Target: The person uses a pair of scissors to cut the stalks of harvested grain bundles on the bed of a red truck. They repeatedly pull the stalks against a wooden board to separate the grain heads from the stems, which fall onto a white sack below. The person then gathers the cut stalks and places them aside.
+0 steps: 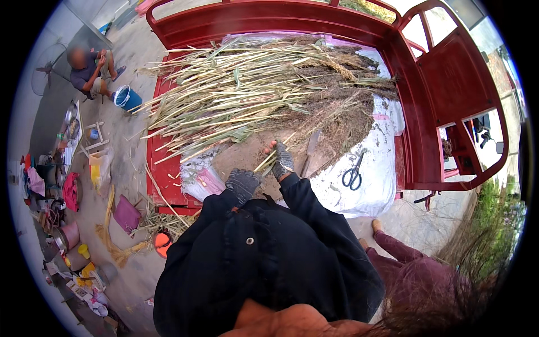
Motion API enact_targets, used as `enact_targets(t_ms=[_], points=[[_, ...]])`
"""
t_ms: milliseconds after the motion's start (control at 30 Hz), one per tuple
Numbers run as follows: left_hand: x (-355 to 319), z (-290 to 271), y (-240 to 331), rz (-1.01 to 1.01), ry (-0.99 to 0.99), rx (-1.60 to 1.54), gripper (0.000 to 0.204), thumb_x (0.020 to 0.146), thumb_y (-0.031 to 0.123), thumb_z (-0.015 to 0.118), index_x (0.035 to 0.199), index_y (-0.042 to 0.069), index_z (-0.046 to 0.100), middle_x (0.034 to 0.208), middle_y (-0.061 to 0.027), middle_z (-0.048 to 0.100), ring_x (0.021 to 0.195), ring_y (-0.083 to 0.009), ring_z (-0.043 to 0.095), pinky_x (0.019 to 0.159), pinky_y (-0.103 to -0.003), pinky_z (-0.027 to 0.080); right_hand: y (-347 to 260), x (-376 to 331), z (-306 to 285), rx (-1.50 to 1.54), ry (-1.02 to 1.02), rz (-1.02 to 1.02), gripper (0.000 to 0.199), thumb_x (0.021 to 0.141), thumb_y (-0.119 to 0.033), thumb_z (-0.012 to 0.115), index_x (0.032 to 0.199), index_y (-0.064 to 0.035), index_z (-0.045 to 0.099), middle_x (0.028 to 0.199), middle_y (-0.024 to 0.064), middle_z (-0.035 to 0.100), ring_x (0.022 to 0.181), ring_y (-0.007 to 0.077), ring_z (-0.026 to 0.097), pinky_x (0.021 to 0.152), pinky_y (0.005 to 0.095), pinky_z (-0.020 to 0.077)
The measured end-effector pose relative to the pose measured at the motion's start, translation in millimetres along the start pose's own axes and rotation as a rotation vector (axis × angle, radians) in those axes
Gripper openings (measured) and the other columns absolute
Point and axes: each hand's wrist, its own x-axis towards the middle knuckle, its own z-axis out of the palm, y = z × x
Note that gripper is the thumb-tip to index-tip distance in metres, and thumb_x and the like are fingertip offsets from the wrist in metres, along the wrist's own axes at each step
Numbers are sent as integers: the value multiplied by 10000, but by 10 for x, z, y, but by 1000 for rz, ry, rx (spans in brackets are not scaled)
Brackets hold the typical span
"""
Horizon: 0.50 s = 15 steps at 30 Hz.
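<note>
The right hand (282, 162), gloved, grips a few pale stalks (269, 157) drawn from the pile (252, 90) filling the red cart bed (163, 168). The left hand (242, 184), gloved and empty, rests loosely curled at the bed's near edge, apparently bracing. Scissors (353, 174) lie on white sheeting (370, 185) at the right, within reach.

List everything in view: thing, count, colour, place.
cart bed: 1, red, top centre
stalk pile: 1, pale green-tan, in the cart bed
white sheet: 1, white, under the pile
scissors: 1, black handles, on the sheet, right
knife: 1, dull blade, on the board by the right hand
bucket: 1, blue, ground, upper left
seated person: 1, upper left
left hand: grey glove, at the cart edge
right hand: grey glove, grip on a few stalks
</note>
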Motion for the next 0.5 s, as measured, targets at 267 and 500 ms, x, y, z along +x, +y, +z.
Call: enact_targets(t_ms=[267, 500], points=[[-1781, 301, -1509, -829, -618, 175, 237, 784, 290, 482, 924, 138, 598, 911, -100, 603, 880, -231, 578, 744, -421, 427, -241, 334, -510, 238, 167, 70, 162, 833, -280, 505, 835, -121, 536, 622, 16, 481, 516, 170, 479, 477, 315, 422], [-738, 120, -2106, -674, -248, 15, 324, 752, 298, 538, 1002, 92, 555, 1025, -137, 549, 955, -295, 522, 801, -418, 431, 343, 501, -427, 293, 95, 93, 235, 872, -351, 427, 775, -145, 484, 514, -33, 381, 394, 121, 327, 376, 279, 264]])
